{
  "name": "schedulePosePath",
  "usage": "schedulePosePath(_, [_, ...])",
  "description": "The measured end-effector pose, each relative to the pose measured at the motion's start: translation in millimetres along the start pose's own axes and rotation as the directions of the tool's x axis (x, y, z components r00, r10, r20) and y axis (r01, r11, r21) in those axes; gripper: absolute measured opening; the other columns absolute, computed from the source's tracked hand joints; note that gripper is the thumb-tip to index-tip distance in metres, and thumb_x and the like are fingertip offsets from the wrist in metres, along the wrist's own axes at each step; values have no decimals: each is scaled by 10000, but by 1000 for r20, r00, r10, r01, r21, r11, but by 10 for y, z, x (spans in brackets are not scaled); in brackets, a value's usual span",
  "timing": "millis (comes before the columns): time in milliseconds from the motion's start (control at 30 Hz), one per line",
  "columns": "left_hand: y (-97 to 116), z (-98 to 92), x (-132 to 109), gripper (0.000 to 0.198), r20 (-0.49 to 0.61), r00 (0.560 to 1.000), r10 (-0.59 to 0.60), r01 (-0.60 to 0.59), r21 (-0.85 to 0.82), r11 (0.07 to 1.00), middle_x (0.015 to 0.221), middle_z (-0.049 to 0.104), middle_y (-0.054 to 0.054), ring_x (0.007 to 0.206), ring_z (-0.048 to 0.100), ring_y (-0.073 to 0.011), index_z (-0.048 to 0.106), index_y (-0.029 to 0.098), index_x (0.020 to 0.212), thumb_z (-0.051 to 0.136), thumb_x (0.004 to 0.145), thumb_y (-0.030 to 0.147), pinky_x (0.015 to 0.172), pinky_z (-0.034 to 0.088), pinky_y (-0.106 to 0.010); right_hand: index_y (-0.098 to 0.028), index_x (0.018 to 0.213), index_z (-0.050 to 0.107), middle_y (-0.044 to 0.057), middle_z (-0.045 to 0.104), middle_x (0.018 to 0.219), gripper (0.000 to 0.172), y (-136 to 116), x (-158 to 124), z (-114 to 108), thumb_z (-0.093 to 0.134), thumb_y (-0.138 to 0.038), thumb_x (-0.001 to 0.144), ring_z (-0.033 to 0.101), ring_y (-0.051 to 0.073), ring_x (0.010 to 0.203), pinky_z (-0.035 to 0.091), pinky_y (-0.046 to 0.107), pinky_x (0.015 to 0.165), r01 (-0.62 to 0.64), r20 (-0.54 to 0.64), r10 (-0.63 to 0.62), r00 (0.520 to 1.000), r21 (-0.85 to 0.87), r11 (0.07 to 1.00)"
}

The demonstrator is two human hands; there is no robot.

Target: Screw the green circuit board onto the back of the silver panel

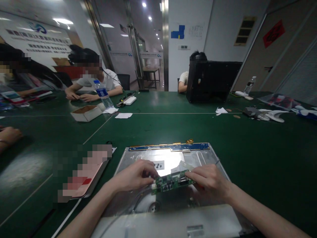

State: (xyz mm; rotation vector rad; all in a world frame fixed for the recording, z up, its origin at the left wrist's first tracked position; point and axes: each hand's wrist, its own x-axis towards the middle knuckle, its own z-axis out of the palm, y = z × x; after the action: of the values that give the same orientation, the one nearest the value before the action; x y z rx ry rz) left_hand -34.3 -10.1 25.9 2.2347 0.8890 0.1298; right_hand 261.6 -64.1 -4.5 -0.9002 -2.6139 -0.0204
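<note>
A green circuit board [173, 182] was held above a silver metal panel [125, 160] on the green table [158, 127]. Its right end was pinched by the right hand [210, 180], with the index finger laid along the edge. The fingers of the left hand [133, 175] were curled at its left end beside a white connector [154, 186]; whether the connector was gripped could not be told. A blue logo [38, 28] and blurred Chinese lettering [37, 40] were borne by the wall; no wording could be read on the blue-labelled bottle [102, 92].
</note>
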Motion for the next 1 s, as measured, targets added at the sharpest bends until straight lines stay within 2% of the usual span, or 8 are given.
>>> schedulePosePath(133, [-6,3,0,140,5,1000,16,-16,6,1000,780,635,-24,705,548,-166,705,178,803,566,806,195,655,400,-279,-142,1180,612,117,725,870,358,-26,-83,16,419,-268,906,631,198,662,427,313,510,73,104,-66,992,-64,995])
schedulePosePath(233, [-2,12,3,131,-10,1000,-19,19,5,1000,780,629,-15,704,548,-163,691,181,808,561,792,192,637,396,-269,-144,1187,593,98,713,845,357,-63,-103,16,427,-214,878,611,189,637,390,311,494,79,152,-74,986,-28,997])
schedulePosePath(433, [3,44,24,74,-43,997,-62,62,15,998,724,597,1,665,528,-157,663,177,755,593,747,198,608,377,-259,-223,1117,618,45,683,892,378,-81,-56,-102,515,-142,762,578,156,670,315,285,522,-91,265,56,963,122,988])
schedulePosePath(533, [-3,46,25,80,-34,997,-65,65,-3,998,719,591,3,664,527,-155,669,177,742,604,762,219,606,377,-257,-250,1178,605,42,678,953,429,-43,-41,-192,527,-134,772,569,153,712,324,282,569,-146,298,83,951,197,970])
schedulePosePath(633, [-4,41,25,101,-23,996,-84,84,-28,996,736,602,2,672,528,-155,679,178,755,592,779,223,610,386,-253,-256,1184,613,37,670,951,401,-12,-35,-259,546,-150,804,567,158,752,333,286,609,-189,318,103,943,255,948])
schedulePosePath(733, [-3,39,28,96,-22,996,-91,90,-39,995,737,602,3,674,528,-155,672,177,753,588,774,218,613,391,-252,-251,1212,600,31,660,936,396,6,-24,-318,614,-240,817,567,166,771,349,297,651,-266,341,163,926,282,922])
schedulePosePath(900, [13,19,13,93,-13,995,-96,95,-34,995,781,607,-7,711,532,-168,668,176,795,618,780,253,636,393,-267,-234,1286,547,51,646,1016,672,26,-7,-368,735,-514,704,578,205,821,383,325,702,-363,395,232,889,297,883])
schedulePosePath(1000, [43,-1,-6,150,2,996,-90,90,-27,996,797,588,-5,718,517,-168,672,173,845,682,757,295,632,376,-266,-242,1294,537,56,639,1016,724,12,-8,-324,725,-574,679,583,229,837,379,331,687,-354,416,220,882,279,893])
